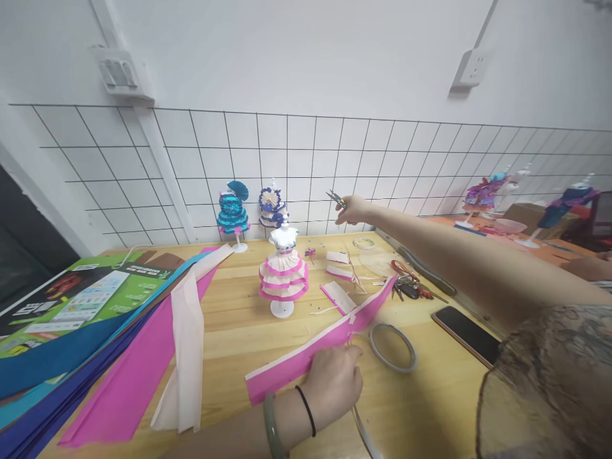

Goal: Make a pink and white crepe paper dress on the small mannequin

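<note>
Long flat pink strip with a white edge (329,341) is laid slantwise on the light wooden table (229,357), and part of it is covered by the left hand (335,382). The fingers of that hand are curled in; whether the strip or something thin is pinched by them cannot be told. A smooth grey-green bangle (273,424) and a thin black band (306,411) are worn on that wrist. Small pointed metal scissors (336,199) are gripped in the right hand (352,210), which is held up in the air, well apart from the left one. Just to the right of the left hand, a flat grey ring (400,368) can be seen. Farther right, a black phone (466,335) is laid down. Past the left hand, a little white dress stand in a cream dress with pink frill edges (284,274) is stood upright. Behind it, a bright blue frilly dress on a white stand (233,213) is seen. Left of the left hand, long pink, white and blue strips (186,344) are spread out.
</note>
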### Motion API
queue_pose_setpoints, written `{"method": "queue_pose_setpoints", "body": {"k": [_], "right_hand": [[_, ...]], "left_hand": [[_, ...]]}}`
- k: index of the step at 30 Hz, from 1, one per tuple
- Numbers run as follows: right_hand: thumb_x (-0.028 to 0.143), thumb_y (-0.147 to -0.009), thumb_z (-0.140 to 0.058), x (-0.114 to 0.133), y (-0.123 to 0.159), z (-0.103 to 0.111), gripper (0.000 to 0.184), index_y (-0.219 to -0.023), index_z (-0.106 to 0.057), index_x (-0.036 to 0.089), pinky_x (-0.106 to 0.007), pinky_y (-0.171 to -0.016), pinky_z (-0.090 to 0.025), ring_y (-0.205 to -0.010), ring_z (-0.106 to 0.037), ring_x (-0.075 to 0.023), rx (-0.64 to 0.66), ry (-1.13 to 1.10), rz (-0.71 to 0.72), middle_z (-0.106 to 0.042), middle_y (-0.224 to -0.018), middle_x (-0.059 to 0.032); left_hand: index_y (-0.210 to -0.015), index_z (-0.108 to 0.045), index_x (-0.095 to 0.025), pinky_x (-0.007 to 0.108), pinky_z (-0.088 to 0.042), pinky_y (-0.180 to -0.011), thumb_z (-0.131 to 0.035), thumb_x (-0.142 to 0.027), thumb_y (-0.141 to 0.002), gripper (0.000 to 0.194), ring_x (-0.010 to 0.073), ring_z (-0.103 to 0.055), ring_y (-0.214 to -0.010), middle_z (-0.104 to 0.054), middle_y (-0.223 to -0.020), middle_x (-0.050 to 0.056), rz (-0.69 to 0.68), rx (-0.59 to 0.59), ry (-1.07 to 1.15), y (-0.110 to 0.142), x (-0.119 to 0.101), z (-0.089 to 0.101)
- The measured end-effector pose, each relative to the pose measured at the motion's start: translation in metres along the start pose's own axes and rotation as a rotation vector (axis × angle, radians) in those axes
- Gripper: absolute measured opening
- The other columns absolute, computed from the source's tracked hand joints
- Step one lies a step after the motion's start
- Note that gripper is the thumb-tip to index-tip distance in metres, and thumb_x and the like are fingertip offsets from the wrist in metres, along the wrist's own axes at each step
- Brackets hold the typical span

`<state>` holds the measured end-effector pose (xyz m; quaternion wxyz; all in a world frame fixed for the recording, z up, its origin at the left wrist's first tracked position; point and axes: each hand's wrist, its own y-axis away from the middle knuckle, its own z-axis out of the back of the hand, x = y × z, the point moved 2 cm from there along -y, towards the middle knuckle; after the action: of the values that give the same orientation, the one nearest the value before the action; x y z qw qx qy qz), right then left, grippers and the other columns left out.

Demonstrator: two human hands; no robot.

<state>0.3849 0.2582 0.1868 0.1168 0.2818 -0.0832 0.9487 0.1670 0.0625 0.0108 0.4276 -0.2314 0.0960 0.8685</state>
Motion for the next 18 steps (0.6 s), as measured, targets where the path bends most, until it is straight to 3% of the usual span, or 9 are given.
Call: {"method": "queue_pose_setpoints", "body": {"k": [4,12,18], "right_hand": [[0.026,-0.062,-0.080,0.001,-0.004,0.002,0.037,-0.089,-0.058,0.012,-0.019,-0.040,-0.043,-0.048,-0.053,-0.0097,0.011,0.020,-0.037,-0.057,-0.057,-0.0008],[0.014,-0.058,-0.080,-0.009,0.006,-0.001,0.031,-0.084,-0.064,0.010,-0.029,-0.049,-0.056,-0.060,-0.064,-0.0173,0.294,0.031,-0.169,-0.064,-0.073,-0.0073],[0.019,-0.072,-0.071,-0.021,0.015,-0.001,0.027,-0.094,-0.058,0.010,-0.027,-0.055,-0.058,-0.068,-0.063,-0.0144,0.231,0.051,-0.155,-0.061,-0.080,-0.0076]], "left_hand": [[-0.095,-0.062,-0.020,0.038,-0.051,-0.071,-0.038,-0.020,-0.076,0.030,0.0269,-0.066,-0.084,-0.070,-0.089,0.009,-0.016,-0.003,-0.009,-0.001,0.000,0.000],[-0.090,-0.060,-0.019,0.036,-0.051,-0.065,-0.038,-0.019,-0.078,0.025,0.0268,-0.066,-0.079,-0.069,-0.085,0.009,-0.027,-0.012,-0.041,0.001,0.001,-0.001],[-0.092,-0.059,-0.019,0.035,-0.050,-0.067,-0.039,-0.018,-0.078,0.025,0.0251,-0.066,-0.081,-0.069,-0.087,0.008,-0.041,-0.016,-0.053,0.000,0.001,-0.004]]}}
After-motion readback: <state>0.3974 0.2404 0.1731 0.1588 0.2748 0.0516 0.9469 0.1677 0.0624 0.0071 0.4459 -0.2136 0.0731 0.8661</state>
